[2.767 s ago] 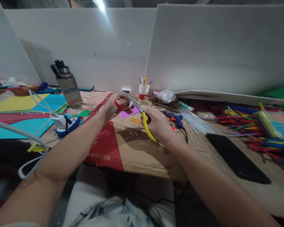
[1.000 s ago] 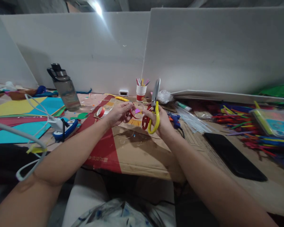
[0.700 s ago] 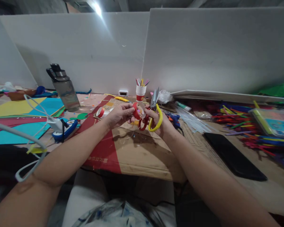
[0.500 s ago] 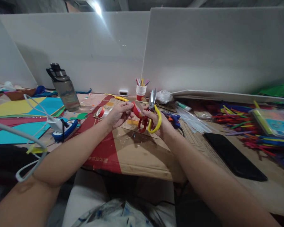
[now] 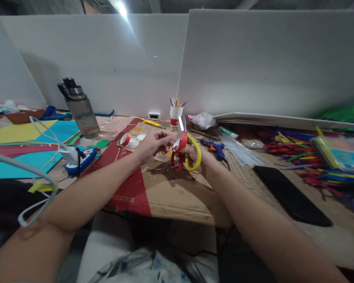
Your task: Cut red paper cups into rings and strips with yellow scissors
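My right hand [image 5: 198, 154] holds scissors [image 5: 194, 157] with one yellow and one red handle loop, blades pointing up. The same hand holds a red and white paper ring [image 5: 181, 142] in front of the blades. Just left of the ring, my left hand [image 5: 158, 144] has its fingers pressed together; anything between them is too small to make out. Cut paper cup pieces [image 5: 132, 141] rest on the cardboard, left of my left hand. Thin scraps [image 5: 162, 171] lie below both hands.
A water bottle [image 5: 81, 110] and coloured paper [image 5: 20, 135] are at left. Behind the hands stand a cup of pens [image 5: 176, 114] and a small clock [image 5: 153, 116]. A glue gun [image 5: 217, 149], a black phone [image 5: 292, 194] and pipe cleaners [image 5: 295, 147] lie at right.
The red piece has turned so its open ring shape shows, and it sits slightly further right. My left hand has come off it. The scissors have tilted left.
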`<state>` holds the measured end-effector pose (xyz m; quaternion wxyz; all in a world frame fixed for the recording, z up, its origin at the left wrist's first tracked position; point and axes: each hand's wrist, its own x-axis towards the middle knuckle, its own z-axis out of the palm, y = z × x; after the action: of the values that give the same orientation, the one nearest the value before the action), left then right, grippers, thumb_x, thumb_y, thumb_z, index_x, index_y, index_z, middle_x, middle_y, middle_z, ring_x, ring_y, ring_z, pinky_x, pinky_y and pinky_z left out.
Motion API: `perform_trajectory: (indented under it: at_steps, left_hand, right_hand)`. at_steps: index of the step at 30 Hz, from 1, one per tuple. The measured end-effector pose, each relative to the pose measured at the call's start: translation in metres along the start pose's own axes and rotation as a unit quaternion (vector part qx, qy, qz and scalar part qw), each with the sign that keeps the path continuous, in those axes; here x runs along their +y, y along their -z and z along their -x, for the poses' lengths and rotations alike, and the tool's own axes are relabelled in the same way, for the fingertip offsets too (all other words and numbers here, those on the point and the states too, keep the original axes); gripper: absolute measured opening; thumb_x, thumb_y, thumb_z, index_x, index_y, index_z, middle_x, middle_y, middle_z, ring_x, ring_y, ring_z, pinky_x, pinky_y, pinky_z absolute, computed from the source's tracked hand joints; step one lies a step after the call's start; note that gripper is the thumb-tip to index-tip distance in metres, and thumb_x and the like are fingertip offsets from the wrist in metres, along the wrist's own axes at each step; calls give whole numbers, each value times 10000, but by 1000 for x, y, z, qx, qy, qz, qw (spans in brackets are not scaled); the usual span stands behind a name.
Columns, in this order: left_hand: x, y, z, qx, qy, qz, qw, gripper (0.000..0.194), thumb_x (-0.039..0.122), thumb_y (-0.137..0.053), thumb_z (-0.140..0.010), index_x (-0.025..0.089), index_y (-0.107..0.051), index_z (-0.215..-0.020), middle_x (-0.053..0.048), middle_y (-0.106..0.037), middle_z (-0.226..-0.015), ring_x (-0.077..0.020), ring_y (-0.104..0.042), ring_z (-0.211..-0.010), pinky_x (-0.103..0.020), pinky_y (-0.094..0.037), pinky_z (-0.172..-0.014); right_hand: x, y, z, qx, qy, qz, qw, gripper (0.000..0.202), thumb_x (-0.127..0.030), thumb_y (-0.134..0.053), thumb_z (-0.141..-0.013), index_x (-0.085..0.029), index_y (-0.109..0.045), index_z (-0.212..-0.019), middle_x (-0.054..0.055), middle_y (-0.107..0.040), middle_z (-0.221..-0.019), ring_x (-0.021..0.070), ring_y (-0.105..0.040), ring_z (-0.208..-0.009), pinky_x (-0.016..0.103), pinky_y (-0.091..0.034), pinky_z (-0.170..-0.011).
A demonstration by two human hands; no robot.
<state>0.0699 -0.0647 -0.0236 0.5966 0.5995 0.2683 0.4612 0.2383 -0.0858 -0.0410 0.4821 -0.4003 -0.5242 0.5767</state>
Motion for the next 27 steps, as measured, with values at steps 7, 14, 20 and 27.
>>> perform_trajectory:
  at_steps: [7, 14, 20, 27]
  left_hand:
    - [-1, 0, -2, 45, -27, -122, 991, 309, 422, -715, -798, 147, -647, -921, 17, -571, -754, -49, -454, -549, -203, -352, -497]
    - [2, -3, 2, 58, -55, -225, 971, 294, 446, -682, -801, 157, -642, -764, 12, -572, -699, -74, -434, -582, -223, -336, -549]
    - [10, 8, -2, 194, -159, -355, 901, 142, 290, -640, -806, 169, -601, -742, -15, -621, -731, -113, -533, -665, -249, -402, -651]
    - [18, 14, -4, 253, -179, -389, 868, 165, 143, -652, -701, 189, -502, -650, 11, -555, -639, -111, -498, -633, -245, -393, -635]
  right_hand:
    - [-5, 1, 0, -70, -88, -59, 992, 276, -284, -780, -555, -204, -558, -697, -23, -573, -543, 107, -517, -449, 229, -437, -412]
    - [1, 1, 3, -93, -74, -55, 991, 334, -303, -796, -570, -214, -567, -796, -44, -565, -584, 106, -524, -463, 230, -438, -425]
    - [-1, -8, 4, -12, -75, -2, 997, 326, -463, -730, -730, -240, -519, -841, -39, -575, -602, 91, -494, -440, 200, -404, -381]
    - [-4, -7, 0, 40, -56, -30, 997, 426, -567, -728, -761, -258, -508, -953, -62, -549, -569, 97, -484, -403, 206, -394, -362]
